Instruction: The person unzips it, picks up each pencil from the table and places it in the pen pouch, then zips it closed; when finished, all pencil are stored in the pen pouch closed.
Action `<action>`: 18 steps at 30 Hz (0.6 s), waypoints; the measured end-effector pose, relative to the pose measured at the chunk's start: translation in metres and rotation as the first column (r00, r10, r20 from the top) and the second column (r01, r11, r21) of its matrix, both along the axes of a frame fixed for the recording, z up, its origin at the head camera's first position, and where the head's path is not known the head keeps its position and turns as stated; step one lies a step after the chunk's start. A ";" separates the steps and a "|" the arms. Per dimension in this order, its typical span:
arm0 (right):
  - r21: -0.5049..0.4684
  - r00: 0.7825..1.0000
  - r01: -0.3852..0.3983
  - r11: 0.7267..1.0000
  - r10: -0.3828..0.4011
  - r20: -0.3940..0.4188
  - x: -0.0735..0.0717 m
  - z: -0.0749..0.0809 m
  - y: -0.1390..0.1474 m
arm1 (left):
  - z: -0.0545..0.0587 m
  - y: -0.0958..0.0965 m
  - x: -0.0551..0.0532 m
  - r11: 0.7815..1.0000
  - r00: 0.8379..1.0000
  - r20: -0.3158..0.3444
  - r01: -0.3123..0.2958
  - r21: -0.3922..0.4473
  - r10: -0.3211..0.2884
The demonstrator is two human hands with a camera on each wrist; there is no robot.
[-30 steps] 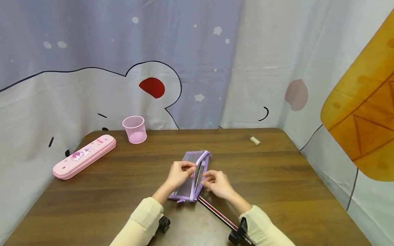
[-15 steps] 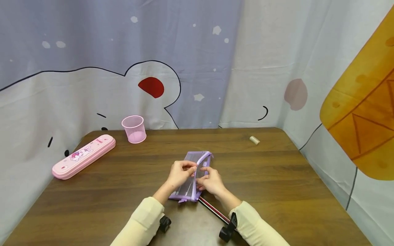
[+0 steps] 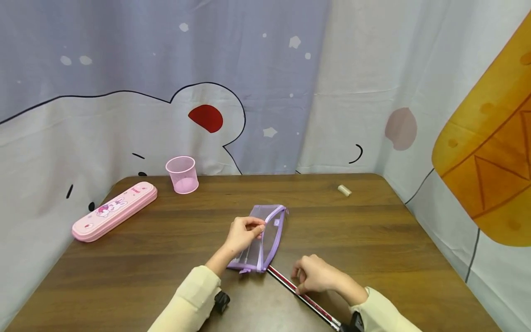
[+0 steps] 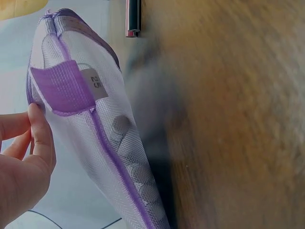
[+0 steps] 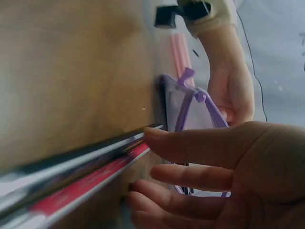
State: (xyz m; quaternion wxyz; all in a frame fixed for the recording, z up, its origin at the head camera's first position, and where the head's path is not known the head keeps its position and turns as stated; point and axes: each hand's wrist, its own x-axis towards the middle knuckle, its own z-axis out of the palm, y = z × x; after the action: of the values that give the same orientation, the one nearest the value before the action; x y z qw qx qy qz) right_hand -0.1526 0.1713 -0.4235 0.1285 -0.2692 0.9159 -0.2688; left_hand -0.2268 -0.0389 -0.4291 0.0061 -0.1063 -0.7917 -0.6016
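Note:
My left hand [image 3: 241, 235] pinches the zip edge of a purple mesh pencil case [image 3: 271, 237], which lies mid-table with its mouth parted. In the left wrist view, several pale round shapes [image 4: 120, 124] show dimly through the mesh. Lengthwise pencils, one red and one black with white stripes [image 3: 313, 305], lie side by side on the table, their far ends against the case's near end. Over these pencils is my right hand [image 3: 317, 274], fingers loosely bent. In the right wrist view its thumb [image 5: 159, 138] is close to the red pencil [image 5: 95, 179]; contact cannot be made out.
A pink rabbit-print box [image 3: 114, 212] lies at the left of the brown table [image 3: 373, 258]. Behind it stands a see-through pink cup [image 3: 183, 176]. A small cream-coloured block [image 3: 344, 190] sits at the back right. Printed curtains hang behind the table.
My right hand first moved in to the case's mouth, then drew back right and toward me, over the pencils. My left hand has kept its pinch on the case's edge.

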 end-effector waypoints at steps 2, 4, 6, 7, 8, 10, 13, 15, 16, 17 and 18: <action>0.047 1.000 -0.030 0.998 0.031 -0.005 0.012 0.001 0.009 | 0.000 0.000 0.001 1.000 1.000 -0.002 0.003 0.002 -0.003; 0.062 0.999 -0.042 0.997 0.043 -0.029 0.022 0.000 0.015 | 0.001 0.000 0.001 1.000 1.000 -0.003 0.010 0.006 -0.010; 0.055 0.997 -0.039 0.998 0.042 -0.061 0.029 -0.003 0.019 | 0.000 0.001 0.000 1.000 1.000 -0.008 0.018 0.006 -0.018; 0.044 0.997 -0.034 0.998 0.037 -0.073 0.031 -0.004 0.021 | 0.000 0.001 0.001 1.000 1.000 -0.008 0.019 0.006 -0.018; 0.030 0.996 -0.025 0.999 0.027 -0.081 0.033 -0.006 0.022 | 0.000 0.001 0.001 1.000 1.000 -0.010 0.018 0.005 -0.018; -0.003 0.996 0.003 1.000 -0.003 -0.084 0.035 -0.010 0.023 | 0.000 0.000 0.000 1.000 1.000 -0.015 0.017 0.006 -0.017; -0.062 0.998 0.034 0.997 -0.037 -0.042 0.036 -0.014 0.023 | 0.000 -0.001 0.001 1.000 1.000 -0.012 0.012 -0.001 -0.012; -0.094 0.999 0.045 0.995 -0.046 -0.005 0.037 -0.016 0.023 | -0.001 -0.001 0.001 1.000 1.000 -0.007 0.012 -0.003 -0.012; -0.111 0.999 0.049 0.993 -0.048 0.015 0.037 -0.016 0.023 | -0.001 -0.001 0.001 1.000 1.000 -0.004 0.012 -0.004 -0.012; -0.131 0.998 0.052 0.990 -0.048 0.034 0.037 -0.017 0.023 | -0.001 -0.001 0.001 1.000 1.000 -0.001 0.011 -0.006 -0.011; -0.149 0.997 0.057 0.987 -0.050 0.050 0.037 -0.018 0.023 | -0.001 -0.001 0.001 1.000 1.000 -0.001 0.010 -0.009 -0.010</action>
State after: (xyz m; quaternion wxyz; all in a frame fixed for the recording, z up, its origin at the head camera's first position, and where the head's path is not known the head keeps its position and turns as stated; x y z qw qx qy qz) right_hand -0.1160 0.1946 -0.4411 0.1218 -0.2471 0.8966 -0.3468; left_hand -0.2260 -0.0402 -0.4303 0.0030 -0.1108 -0.7938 -0.5980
